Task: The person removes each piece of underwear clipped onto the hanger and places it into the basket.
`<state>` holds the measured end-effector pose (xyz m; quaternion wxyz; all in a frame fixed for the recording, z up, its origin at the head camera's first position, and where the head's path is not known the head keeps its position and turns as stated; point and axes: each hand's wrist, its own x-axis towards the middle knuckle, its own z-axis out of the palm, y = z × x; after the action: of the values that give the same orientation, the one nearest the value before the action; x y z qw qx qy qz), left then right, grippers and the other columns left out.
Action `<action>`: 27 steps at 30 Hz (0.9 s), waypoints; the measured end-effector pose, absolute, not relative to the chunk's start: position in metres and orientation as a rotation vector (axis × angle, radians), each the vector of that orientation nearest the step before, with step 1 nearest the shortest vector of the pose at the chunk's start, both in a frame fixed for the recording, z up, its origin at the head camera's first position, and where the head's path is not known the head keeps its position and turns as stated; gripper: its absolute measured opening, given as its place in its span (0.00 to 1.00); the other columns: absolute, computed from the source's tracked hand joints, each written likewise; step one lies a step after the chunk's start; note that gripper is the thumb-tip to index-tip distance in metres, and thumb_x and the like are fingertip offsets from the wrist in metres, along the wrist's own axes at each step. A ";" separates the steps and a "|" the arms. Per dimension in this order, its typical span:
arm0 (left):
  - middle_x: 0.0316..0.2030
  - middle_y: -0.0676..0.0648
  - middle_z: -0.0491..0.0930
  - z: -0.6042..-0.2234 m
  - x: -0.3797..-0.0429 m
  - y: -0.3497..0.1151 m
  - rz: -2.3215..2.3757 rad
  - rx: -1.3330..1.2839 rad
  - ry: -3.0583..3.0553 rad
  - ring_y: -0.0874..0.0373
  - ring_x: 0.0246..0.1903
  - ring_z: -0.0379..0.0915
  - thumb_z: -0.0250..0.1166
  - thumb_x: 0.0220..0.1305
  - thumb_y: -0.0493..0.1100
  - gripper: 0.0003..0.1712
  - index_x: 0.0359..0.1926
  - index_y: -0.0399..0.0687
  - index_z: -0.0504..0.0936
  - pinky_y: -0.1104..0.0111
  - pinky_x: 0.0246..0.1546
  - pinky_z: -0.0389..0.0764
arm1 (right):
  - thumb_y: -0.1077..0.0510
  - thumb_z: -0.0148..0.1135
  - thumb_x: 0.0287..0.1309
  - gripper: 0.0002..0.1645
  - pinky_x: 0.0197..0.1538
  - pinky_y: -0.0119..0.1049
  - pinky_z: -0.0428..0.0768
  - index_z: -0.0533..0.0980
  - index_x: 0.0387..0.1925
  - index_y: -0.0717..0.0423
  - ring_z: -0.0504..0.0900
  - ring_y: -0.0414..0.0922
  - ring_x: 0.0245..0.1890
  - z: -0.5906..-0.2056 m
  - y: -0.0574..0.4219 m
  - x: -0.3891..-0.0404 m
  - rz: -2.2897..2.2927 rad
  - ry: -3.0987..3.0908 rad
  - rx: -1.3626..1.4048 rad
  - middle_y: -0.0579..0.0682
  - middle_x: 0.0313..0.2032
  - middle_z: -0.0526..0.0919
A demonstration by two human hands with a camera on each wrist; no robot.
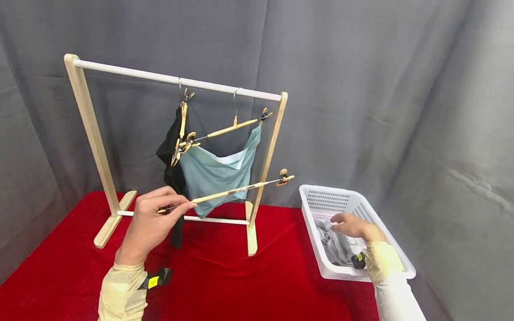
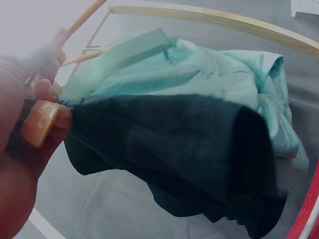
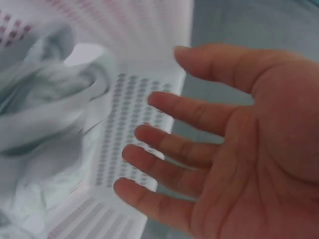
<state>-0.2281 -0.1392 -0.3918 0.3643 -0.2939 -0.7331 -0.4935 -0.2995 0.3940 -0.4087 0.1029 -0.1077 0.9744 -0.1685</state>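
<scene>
My left hand (image 1: 150, 218) grips one end of a wooden clip hanger (image 1: 218, 195) between thumb and fingers. The hanger extends to the right in front of the rack, a clip (image 1: 283, 177) at its far end. In the left wrist view, an orange-tan clip (image 2: 40, 123) shows by the fingers, with a black garment (image 2: 164, 144) beyond. Over the white basket (image 1: 327, 269), my right hand (image 1: 353, 226) reaches in above light grey clothes (image 1: 336, 243). The right wrist view has its fingers (image 3: 194, 113) spread and relaxed, apart from the cloth.
A wooden rack with a white rail (image 1: 132, 71) stands at the back left. Light teal shorts (image 1: 221, 174) hang there from a clip hanger (image 1: 233, 129), beside the black garment on another hanger (image 1: 183, 120). Red cloth (image 1: 225, 285) covers the table; grey curtains (image 1: 341, 89) surround it.
</scene>
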 end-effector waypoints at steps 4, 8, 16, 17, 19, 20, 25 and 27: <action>0.26 0.58 0.79 -0.389 -0.224 -0.139 -1.265 -0.772 -1.884 0.65 0.22 0.67 0.79 0.49 0.29 0.12 0.32 0.49 0.91 0.77 0.21 0.72 | 0.59 0.61 0.64 0.25 0.60 0.62 0.74 0.76 0.56 0.73 0.77 0.67 0.59 -0.405 0.382 -0.290 -0.588 2.942 -0.445 0.70 0.55 0.80; 0.25 0.59 0.78 -0.387 -0.222 -0.139 -1.264 -0.779 -1.877 0.65 0.22 0.67 0.79 0.48 0.28 0.13 0.32 0.49 0.91 0.77 0.21 0.72 | 0.59 0.62 0.63 0.26 0.64 0.63 0.70 0.75 0.58 0.72 0.74 0.69 0.62 -0.401 0.363 -0.280 -0.602 3.062 -0.519 0.70 0.57 0.79; 0.25 0.59 0.77 -0.385 -0.221 -0.140 -1.279 -0.796 -1.859 0.65 0.22 0.66 0.79 0.48 0.28 0.13 0.32 0.49 0.91 0.76 0.22 0.71 | 0.60 0.63 0.65 0.31 0.68 0.63 0.65 0.69 0.66 0.67 0.68 0.66 0.67 -0.404 0.316 -0.262 -0.865 3.195 -0.597 0.68 0.64 0.72; 0.25 0.59 0.77 -0.385 -0.221 -0.140 -1.281 -0.799 -1.856 0.65 0.22 0.66 0.79 0.48 0.28 0.13 0.32 0.49 0.91 0.76 0.22 0.71 | 0.60 0.63 0.65 0.32 0.69 0.63 0.65 0.68 0.68 0.66 0.67 0.66 0.68 -0.407 0.310 -0.261 -0.943 3.182 -0.575 0.68 0.65 0.71; 0.25 0.59 0.77 -0.386 -0.222 -0.140 -1.287 -0.804 -1.855 0.65 0.22 0.66 0.79 0.48 0.28 0.13 0.32 0.49 0.91 0.76 0.22 0.71 | 0.61 0.63 0.66 0.34 0.70 0.63 0.65 0.65 0.71 0.65 0.66 0.66 0.69 -0.412 0.296 -0.259 -1.123 3.137 -0.529 0.67 0.68 0.68; 0.25 0.59 0.77 -0.386 -0.223 -0.139 -1.290 -0.806 -1.854 0.65 0.22 0.66 0.79 0.48 0.28 0.13 0.32 0.49 0.91 0.76 0.22 0.71 | 0.61 0.63 0.66 0.35 0.69 0.64 0.65 0.64 0.71 0.64 0.66 0.66 0.70 -0.414 0.289 -0.259 -1.197 3.122 -0.518 0.67 0.69 0.67; 0.25 0.58 0.78 -0.388 -0.225 -0.138 -1.287 -0.791 -1.857 0.65 0.22 0.66 0.79 0.49 0.29 0.12 0.32 0.49 0.91 0.77 0.22 0.72 | 0.61 0.63 0.67 0.35 0.65 0.63 0.72 0.64 0.72 0.61 0.70 0.65 0.68 -0.416 0.253 -0.272 -1.487 3.071 -0.556 0.64 0.70 0.68; 0.24 0.58 0.77 -0.389 -0.226 -0.139 -1.288 -0.788 -1.858 0.65 0.22 0.66 0.79 0.49 0.28 0.12 0.32 0.49 0.91 0.77 0.22 0.72 | 0.61 0.62 0.68 0.34 0.65 0.61 0.73 0.64 0.72 0.60 0.71 0.63 0.68 -0.417 0.240 -0.280 -1.578 3.049 -0.563 0.63 0.69 0.69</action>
<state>-0.2260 -0.1386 -0.3885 0.3650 -0.3066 -0.7223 -0.5010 -0.2804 0.2400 -0.4165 -0.1677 -0.1596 0.8640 -0.4472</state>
